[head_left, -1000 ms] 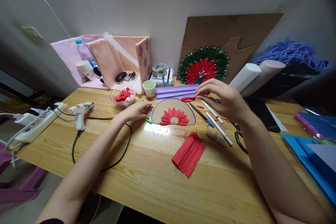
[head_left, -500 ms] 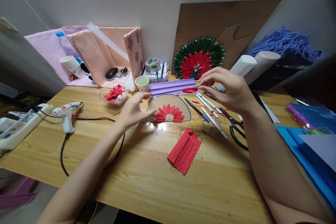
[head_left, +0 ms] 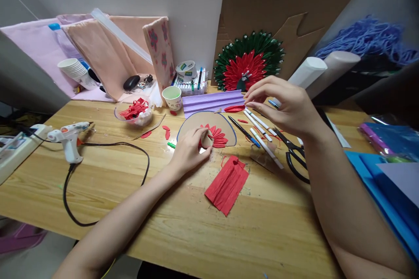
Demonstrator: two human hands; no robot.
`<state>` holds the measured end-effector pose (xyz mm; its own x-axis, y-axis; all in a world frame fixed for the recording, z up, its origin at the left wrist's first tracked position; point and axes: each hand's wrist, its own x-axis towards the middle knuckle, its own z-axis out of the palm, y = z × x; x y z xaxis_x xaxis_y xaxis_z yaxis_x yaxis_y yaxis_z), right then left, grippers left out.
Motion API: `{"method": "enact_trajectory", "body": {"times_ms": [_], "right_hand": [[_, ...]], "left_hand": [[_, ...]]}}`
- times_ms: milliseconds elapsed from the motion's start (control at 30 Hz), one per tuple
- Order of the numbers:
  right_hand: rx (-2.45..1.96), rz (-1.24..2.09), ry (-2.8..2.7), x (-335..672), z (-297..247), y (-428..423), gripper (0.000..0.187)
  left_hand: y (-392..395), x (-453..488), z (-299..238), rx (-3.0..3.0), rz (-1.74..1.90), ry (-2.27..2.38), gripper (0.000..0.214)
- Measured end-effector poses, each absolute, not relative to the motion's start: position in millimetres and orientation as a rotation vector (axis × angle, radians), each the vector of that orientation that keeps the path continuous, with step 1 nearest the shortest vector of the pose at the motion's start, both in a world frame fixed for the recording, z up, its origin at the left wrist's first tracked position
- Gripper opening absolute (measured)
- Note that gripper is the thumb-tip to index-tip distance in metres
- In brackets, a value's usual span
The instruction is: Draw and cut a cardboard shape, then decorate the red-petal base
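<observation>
A half-round cardboard piece [head_left: 225, 125] with red paper petals [head_left: 218, 137] glued in a fan lies mid-table. My left hand [head_left: 190, 149] rests on its near left edge, fingers curled and the thumb pressed on the petals. My right hand [head_left: 284, 105] hovers above the pens, its thumb and fingers pinched together over a red paper petal [head_left: 234, 108] that lies on the purple pleated paper [head_left: 209, 101]; what the fingertips hold is too small to make out. A folded red pleated paper [head_left: 227, 185] lies just in front of the cardboard.
A glue gun [head_left: 70, 136] with black cord stands at left beside a power strip [head_left: 15, 151]. A bowl of red petals [head_left: 133, 112], a paper cup [head_left: 172, 97], markers, pens [head_left: 261, 130], scissors [head_left: 292, 153], a finished green-red fan [head_left: 248, 65] and blue sheets [head_left: 389, 175] surround the work.
My left hand moved right from the table onto the cardboard half-circle and now presses the petals. My right hand stayed pinched above the pens. The view shifted left and down.
</observation>
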<state>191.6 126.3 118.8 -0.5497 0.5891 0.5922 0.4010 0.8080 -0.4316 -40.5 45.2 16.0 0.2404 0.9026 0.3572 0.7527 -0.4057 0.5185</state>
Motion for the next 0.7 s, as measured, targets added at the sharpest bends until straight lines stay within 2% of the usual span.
{"method": "enact_trajectory", "body": {"times_ms": [500, 700], "right_hand": [[-0.721, 0.327, -2.267, 188, 118, 125, 0.007], [-0.673, 0.494, -2.379, 186, 91, 144, 0.008]], "left_hand": [[49, -42, 1, 2.273, 0.909, 1.594, 0.042], [50, -45, -1, 2.196, 0.933, 1.554, 0.045]]}}
